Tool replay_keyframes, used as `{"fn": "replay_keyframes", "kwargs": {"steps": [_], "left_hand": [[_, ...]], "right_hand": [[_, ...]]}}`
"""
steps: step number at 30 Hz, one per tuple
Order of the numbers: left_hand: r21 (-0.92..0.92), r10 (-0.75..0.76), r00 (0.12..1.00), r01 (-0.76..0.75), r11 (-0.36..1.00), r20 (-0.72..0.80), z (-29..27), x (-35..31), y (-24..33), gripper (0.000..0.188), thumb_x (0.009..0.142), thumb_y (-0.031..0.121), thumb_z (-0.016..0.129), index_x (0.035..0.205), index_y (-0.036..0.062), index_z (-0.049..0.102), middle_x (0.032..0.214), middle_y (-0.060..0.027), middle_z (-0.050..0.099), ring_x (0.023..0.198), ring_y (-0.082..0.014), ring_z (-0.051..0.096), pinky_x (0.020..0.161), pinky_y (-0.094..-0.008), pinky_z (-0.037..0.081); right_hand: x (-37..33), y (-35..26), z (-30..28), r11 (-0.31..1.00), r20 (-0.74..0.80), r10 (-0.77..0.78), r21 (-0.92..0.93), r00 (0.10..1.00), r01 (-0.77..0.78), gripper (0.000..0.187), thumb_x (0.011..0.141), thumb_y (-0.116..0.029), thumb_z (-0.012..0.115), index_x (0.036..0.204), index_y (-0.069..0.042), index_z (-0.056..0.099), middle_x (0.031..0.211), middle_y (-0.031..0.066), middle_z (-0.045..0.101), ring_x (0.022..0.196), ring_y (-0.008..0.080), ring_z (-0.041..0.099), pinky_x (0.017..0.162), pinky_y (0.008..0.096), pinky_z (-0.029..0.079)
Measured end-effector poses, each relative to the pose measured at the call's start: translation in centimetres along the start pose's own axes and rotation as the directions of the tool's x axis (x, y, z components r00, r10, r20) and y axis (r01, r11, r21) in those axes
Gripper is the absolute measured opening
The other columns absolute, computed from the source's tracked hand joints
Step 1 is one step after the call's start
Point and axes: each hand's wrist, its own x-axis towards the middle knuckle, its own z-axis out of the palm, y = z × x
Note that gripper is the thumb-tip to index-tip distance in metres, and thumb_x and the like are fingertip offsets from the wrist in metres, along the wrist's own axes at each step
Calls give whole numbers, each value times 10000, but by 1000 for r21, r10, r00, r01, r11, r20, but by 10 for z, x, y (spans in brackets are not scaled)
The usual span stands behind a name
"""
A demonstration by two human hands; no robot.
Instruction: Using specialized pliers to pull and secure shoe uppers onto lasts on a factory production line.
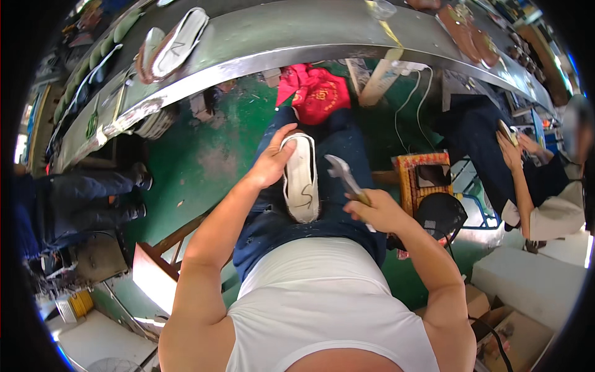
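A shoe point(302, 180) lies on my lap with its white underside up and a dark hand-drawn mark near its near end. My left hand point(273, 159) grips its far end from the left, thumb on the white face and fingers around the edge. To the right of the shoe, my right hand point(376, 211) is closed around a metal tool with a hooked, hammer-like head point(344, 173). The tool's head points up and left, apart from the shoe. Part of its handle is hidden in my fist.
A metal bench point(279, 31) spans the far side, with a pair of shoes point(172, 49) at left and brown shoes point(468, 36) at right. A red bag point(319, 93) sits beneath. At right, a co-worker's hand point(510, 149) holds a shoe. A dark-topped stool point(439, 214) stands nearby.
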Motion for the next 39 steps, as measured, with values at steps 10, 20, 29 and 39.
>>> {"fn": "replay_keyframes", "kwargs": {"steps": [10,20,29,39], "left_hand": [[239,52,998,-40,970,-46,6,-5,-5,420,1018,197,517,1412,73,443,1386,-107,500,1281,-201,470,1089,-316,349],[29,46,992,-43,999,-114,-3,-6,-12,375,981,182,590,1342,93,546,1310,-80,566,1200,-165,520,1032,-299,405],[154,-14,978,47,987,-209,1,4,-9,388,959,180,610,1334,93,562,1179,-69,629,1056,-121,576,927,-280,474],[426,-295,922,379,822,-250,18,-40,-12,608,904,190,599,1450,11,399,1334,-249,561,1225,-308,574,1038,-386,429]], "right_hand": [[59,-27,8,903,250,-56,427,967,-58,210,989,-215,560,1067,-24,603,917,73,652,776,142,633,707,322,529],[73,-17,25,879,-192,-333,-417,923,230,230,939,-196,589,953,32,558,912,286,636,881,484,606,754,522,477],[42,-50,-2,983,-14,-168,-70,986,167,272,955,-208,547,1014,55,584,766,146,646,710,229,648,679,345,501],[45,-21,-10,998,-178,-55,-15,983,53,267,940,-261,614,928,3,584,753,81,635,689,149,623,664,312,493]]}}
